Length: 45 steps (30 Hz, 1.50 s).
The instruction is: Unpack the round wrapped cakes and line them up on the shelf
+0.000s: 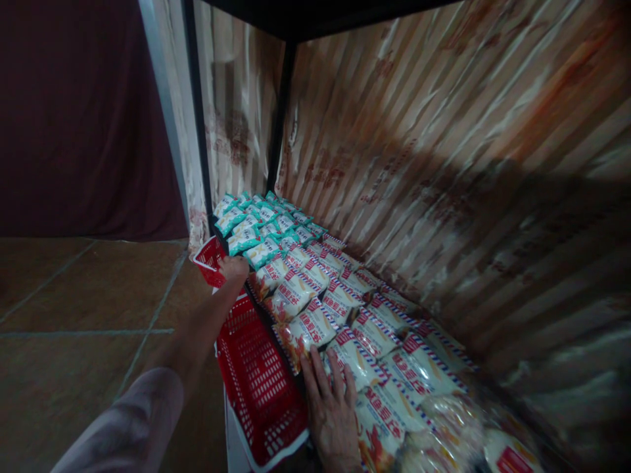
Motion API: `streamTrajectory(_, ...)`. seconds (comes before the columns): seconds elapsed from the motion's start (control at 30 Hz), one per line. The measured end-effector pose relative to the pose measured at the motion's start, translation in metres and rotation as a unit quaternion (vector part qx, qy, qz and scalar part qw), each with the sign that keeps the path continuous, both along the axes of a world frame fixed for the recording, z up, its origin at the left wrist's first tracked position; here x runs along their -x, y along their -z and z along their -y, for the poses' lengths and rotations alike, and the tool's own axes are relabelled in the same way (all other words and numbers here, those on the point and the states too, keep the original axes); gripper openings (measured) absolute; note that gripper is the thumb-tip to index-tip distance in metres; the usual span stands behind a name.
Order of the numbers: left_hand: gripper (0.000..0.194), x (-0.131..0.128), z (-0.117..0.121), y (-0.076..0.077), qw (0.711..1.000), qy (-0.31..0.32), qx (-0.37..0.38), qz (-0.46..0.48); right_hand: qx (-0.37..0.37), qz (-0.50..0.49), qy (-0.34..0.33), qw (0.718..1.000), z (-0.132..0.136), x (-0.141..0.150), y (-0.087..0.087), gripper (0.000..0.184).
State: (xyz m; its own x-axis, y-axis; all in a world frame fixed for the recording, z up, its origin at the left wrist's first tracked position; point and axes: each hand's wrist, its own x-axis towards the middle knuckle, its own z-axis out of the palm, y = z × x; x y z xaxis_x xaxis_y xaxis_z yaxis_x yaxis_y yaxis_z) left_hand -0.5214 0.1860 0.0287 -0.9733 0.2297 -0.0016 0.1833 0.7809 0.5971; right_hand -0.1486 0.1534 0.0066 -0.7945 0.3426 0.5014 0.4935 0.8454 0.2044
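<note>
My left hand (234, 267) reaches out, fingers curled, at the right side of the far red basket (210, 261). It is close to the front row of green-and-white packets (263, 252). Whatever its fingers may hold is hidden. Fingers spread, my right hand (334, 410) lies on the front row of white packets with red lettering and striped edges (311, 327). Its fingertips touch the packets, and nothing is gripped in it. Left of this hand is a nearer red slotted basket (259, 378), with the bare slots of its bottom and walls showing.
Clear-wrapped round packs (451, 420) lie at the near right end of the display. Behind the packets rises a striped, wrinkled covering (374, 131), with a black post (282, 118) in the corner. Brown tiled floor (89, 295) and a dark curtain (83, 118) are on the left.
</note>
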Motion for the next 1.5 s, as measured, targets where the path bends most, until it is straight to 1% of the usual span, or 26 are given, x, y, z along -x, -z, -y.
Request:
streamTrajectory(0.1, 0.033, 0.004, -0.010, 0.002, 0.999, -0.043, -0.016, 0.017, 0.013, -0.004, 0.000, 1.000, 0.001, 0.000, -0.001, 0.071)
streamTrajectory(0.23, 0.032, 0.005, -0.018, 0.006, 0.997, -0.069, -0.040, 0.023, 0.023, -0.008, -0.003, 1.000, 0.000, 0.001, 0.001, 0.069)
streamTrajectory(0.4, 0.026, -0.005, -0.012, 0.011, 0.995, -0.078, -0.067, -0.016, 0.030, -0.006, -0.002, 1.000, -0.001, -0.001, 0.005, 0.068)
streamTrajectory(0.5, 0.026, -0.010, -0.005, 0.012, 0.988, -0.059, -0.089, -0.108, 0.029, 0.000, 0.000, 1.000, 0.000, -0.001, 0.004, 0.066)
streamTrajectory(0.6, 0.023, -0.006, -0.001, 0.012, 0.973, -0.011, -0.093, -0.210, 0.023, 0.002, 0.002, 1.000, 0.000, -0.001, 0.002, 0.066)
streamTrajectory(0.73, 0.023, 0.006, 0.002, 0.012, 0.960, 0.049, -0.074, -0.267, 0.018, -0.010, -0.009, 1.000, -0.001, 0.001, 0.000, 0.066)
streamTrajectory(0.83, 0.025, 0.014, 0.005, 0.015, 0.952, 0.104, -0.054, -0.284, 0.024, -0.012, -0.013, 1.000, -0.002, 0.002, 0.000, 0.066)
streamTrajectory(0.9, 0.026, 0.019, 0.007, 0.017, 0.951, 0.132, -0.047, -0.275, 0.027, -0.010, -0.010, 1.000, -0.001, 0.001, 0.001, 0.065)
streamTrajectory(1.03, 0.029, 0.029, 0.009, 0.022, 0.960, 0.132, -0.050, -0.241, 0.030, -0.012, -0.013, 0.999, -0.001, -0.001, 0.002, 0.064)
streamTrajectory(1.13, 0.037, 0.031, 0.008, 0.024, 0.954, 0.143, -0.055, -0.257, 0.029, -0.013, -0.018, 0.999, -0.003, -0.002, 0.003, 0.063)
streamTrajectory(1.27, 0.042, 0.026, 0.007, 0.026, 0.946, 0.151, -0.061, -0.280, 0.021, -0.008, -0.020, 1.000, -0.006, -0.002, 0.006, 0.064)
streamTrajectory(1.4, 0.044, 0.023, 0.002, 0.024, 0.947, 0.150, -0.067, -0.277, 0.022, 0.001, -0.015, 1.000, -0.006, -0.002, 0.007, 0.067)
streamTrajectory(1.5, 0.043, 0.026, 0.000, 0.021, 0.942, 0.156, -0.079, -0.286, 0.033, 0.004, -0.015, 0.999, -0.004, -0.002, 0.005, 0.069)
